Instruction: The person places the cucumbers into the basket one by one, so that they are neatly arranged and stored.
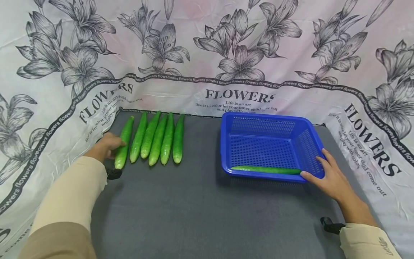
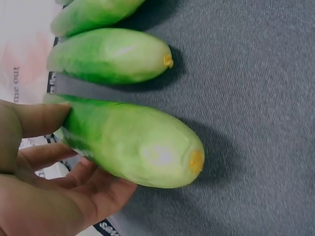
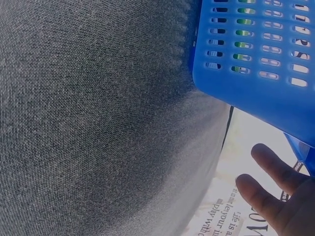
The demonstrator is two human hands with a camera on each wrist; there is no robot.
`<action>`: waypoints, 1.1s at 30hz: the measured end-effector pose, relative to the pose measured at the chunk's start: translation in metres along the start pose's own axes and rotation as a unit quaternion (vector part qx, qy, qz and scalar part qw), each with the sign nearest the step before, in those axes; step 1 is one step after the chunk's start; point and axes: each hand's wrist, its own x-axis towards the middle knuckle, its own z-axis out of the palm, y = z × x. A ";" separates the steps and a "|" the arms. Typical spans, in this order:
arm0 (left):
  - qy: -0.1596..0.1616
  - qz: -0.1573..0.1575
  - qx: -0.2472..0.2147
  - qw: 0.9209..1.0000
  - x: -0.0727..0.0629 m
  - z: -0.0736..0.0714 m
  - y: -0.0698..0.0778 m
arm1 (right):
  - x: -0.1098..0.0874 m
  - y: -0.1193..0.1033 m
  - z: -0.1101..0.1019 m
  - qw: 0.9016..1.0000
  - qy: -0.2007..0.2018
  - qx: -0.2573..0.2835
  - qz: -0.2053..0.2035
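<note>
While the left hand (image 1: 111,144) pinches the leftmost glossy, tapered cucumber (image 1: 125,142), I find the right hand (image 1: 333,180) spread, touching the perforated blue plastic basket (image 1: 258,175) at its near right corner. Five more cucumbers (image 1: 157,140) flank it on the textured grey tabletop (image 1: 200,216). Only the left wrist view shows its yellow tip (image 2: 196,161).

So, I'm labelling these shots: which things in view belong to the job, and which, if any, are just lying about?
Belong to the job:
leftmost cucumber, in the left grip
five cucumbers beside it
blue basket
lone cucumber inside it

Just surroundings:
flower-printed cloth
gray tabletop
</note>
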 end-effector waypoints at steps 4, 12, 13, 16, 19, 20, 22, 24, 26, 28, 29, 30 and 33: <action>-0.016 -0.001 -0.021 1.000 -0.006 -0.004 -0.002 | 0.000 0.001 0.000 1.000 -0.002 -0.001 0.004; -0.062 0.006 -0.071 0.996 -0.012 -0.010 -0.004 | 0.000 0.002 0.000 1.000 -0.012 -0.007 0.016; -0.063 0.006 -0.077 0.995 -0.013 -0.011 -0.004 | 0.000 0.002 0.000 1.000 -0.012 -0.008 0.017; -0.052 0.014 -0.074 0.996 -0.020 -0.015 -0.003 | 0.000 0.002 0.000 1.000 -0.013 -0.010 0.016; -0.036 0.037 -0.057 0.997 -0.030 -0.020 0.003 | 0.000 0.002 0.001 1.000 -0.014 -0.009 0.014; -0.036 0.044 -0.054 0.997 -0.033 -0.021 0.005 | 0.000 0.002 0.001 1.000 -0.014 -0.008 0.013; -0.039 0.056 -0.049 0.996 -0.039 -0.022 0.011 | 0.000 0.003 0.002 1.000 -0.016 -0.007 0.014; -0.046 0.064 -0.048 0.996 -0.043 -0.023 0.017 | 0.000 0.003 0.002 1.000 -0.017 -0.006 0.015; -0.051 0.072 -0.048 0.995 -0.047 -0.022 0.022 | 0.000 0.002 0.001 1.000 -0.017 -0.003 0.016; -0.054 0.083 -0.045 0.994 -0.050 -0.021 0.026 | 0.001 0.002 0.001 1.000 -0.017 -0.002 0.017; -0.056 0.089 -0.045 0.993 -0.052 -0.020 0.029 | 0.001 0.002 0.001 1.000 -0.016 -0.001 0.018; -0.060 0.094 -0.045 0.993 -0.054 -0.019 0.030 | 0.001 0.001 0.001 1.000 -0.015 -0.003 0.018; -0.068 0.107 -0.047 0.991 -0.061 -0.015 0.036 | 0.002 0.002 0.001 1.000 -0.013 -0.003 0.016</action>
